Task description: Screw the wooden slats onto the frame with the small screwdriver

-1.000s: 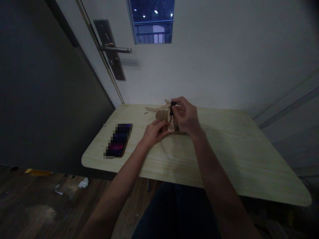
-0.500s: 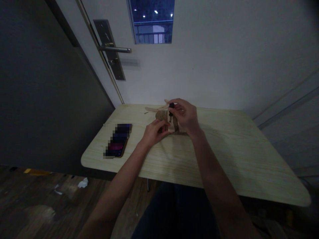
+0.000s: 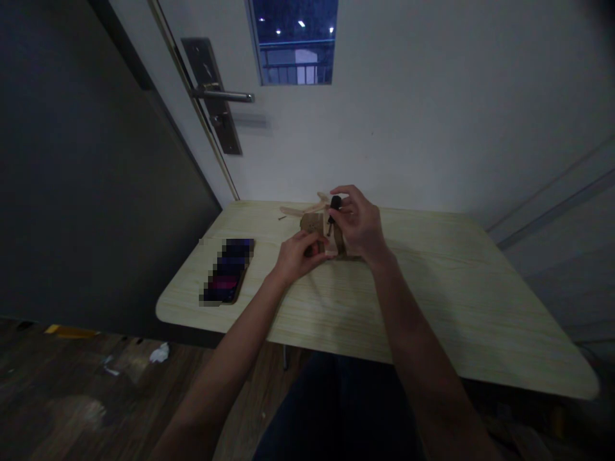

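A small wooden model (image 3: pixel 314 225) with thin cross sticks on top stands on the pale wood-grain table (image 3: pixel 432 307). My left hand (image 3: pixel 298 256) is closed around the model's near side and steadies it. Above the model, my right hand (image 3: pixel 358 224) pinches a small screwdriver with a black handle (image 3: pixel 334 206), its tip pointing down into the model. The room is dim and the model's details are hard to make out.
A phone (image 3: pixel 228 270) lies on the table's left part. Loose wooden sticks (image 3: pixel 295 210) lie behind the model. A door with a metal lever handle (image 3: pixel 223 96) and a small window (image 3: pixel 295 41) stands behind the table. Scraps of litter (image 3: pixel 158 352) lie on the floor.
My right hand has shifted slightly, turning the black handle at the top of the model. The left hand and the model stay where they were.
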`<state>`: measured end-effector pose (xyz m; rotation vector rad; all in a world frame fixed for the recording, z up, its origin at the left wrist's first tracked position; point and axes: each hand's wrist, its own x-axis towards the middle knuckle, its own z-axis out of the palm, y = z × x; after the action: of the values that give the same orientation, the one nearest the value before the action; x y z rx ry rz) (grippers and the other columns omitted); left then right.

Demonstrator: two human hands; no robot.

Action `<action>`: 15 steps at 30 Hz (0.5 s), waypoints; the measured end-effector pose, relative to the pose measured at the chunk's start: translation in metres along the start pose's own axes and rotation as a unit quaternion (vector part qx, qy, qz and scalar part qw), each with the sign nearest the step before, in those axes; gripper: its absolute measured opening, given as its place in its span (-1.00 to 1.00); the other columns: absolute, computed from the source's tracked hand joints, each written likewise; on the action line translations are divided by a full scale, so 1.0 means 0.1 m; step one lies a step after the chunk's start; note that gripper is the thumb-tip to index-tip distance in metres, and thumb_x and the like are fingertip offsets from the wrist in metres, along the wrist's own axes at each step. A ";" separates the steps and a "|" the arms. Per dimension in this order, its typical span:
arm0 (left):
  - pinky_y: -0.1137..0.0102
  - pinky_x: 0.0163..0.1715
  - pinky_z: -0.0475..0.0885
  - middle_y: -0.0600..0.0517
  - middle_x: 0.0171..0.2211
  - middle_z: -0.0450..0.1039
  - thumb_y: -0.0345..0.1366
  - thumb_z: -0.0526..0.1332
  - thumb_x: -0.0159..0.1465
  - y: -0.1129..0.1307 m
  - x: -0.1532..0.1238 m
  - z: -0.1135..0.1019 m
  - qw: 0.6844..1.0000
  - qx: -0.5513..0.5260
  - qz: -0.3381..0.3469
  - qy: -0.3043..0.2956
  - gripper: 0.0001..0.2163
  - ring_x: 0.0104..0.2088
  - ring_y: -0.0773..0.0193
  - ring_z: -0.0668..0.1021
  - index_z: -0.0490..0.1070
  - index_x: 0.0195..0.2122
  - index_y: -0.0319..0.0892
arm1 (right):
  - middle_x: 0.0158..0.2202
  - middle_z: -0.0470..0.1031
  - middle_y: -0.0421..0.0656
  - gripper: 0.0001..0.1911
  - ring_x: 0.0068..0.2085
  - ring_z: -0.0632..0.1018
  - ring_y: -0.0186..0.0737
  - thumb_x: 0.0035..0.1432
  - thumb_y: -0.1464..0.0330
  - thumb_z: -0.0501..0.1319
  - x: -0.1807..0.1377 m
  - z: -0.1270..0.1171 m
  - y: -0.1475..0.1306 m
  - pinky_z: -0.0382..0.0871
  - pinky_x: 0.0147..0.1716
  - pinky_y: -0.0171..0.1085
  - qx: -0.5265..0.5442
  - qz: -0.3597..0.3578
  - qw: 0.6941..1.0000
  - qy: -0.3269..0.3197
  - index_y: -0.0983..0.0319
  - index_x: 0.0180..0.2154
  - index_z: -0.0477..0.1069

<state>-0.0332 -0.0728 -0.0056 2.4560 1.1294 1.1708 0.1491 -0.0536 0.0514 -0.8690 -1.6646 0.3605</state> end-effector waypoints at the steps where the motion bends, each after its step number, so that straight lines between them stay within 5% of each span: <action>1: 0.38 -0.33 0.40 0.08 -0.46 0.49 -0.09 0.39 0.26 0.00 0.00 0.00 1.000 0.000 0.003 0.002 -0.75 -0.33 0.22 0.54 0.54 -0.15 -0.11 | -0.26 0.56 -0.21 -0.75 -0.32 0.59 -0.23 0.18 0.32 0.30 0.00 -0.01 -0.01 0.58 -0.31 -0.23 -0.025 -0.018 1.000 0.005 0.09 -0.07 0.47; 7: 0.39 -0.35 0.40 0.09 -0.47 0.48 -0.07 0.38 0.26 0.04 0.00 -0.01 1.000 0.002 -0.007 0.006 -0.75 -0.34 0.23 0.53 0.53 -0.15 -0.09 | -0.21 0.57 -0.13 -0.77 -0.37 0.53 -0.27 0.23 0.30 0.31 0.00 -0.04 -0.05 0.53 -0.35 -0.25 -0.097 -0.042 0.994 0.000 0.15 -0.07 0.57; 15: 0.39 -0.34 0.42 0.08 -0.43 0.49 -0.08 0.38 0.26 0.04 0.00 -0.01 1.000 0.014 -0.002 0.005 -0.75 -0.34 0.24 0.53 0.52 -0.14 -0.10 | 0.03 0.62 -0.07 -0.61 -0.12 0.66 -0.17 0.30 0.30 0.13 -0.02 -0.01 0.00 0.64 -0.16 -0.17 0.027 0.020 0.997 -0.068 0.16 0.12 0.45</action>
<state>-0.0315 -0.0759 -0.0034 2.4710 1.1600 1.1761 0.1499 -0.0557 0.0499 -0.8533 -1.7566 0.4991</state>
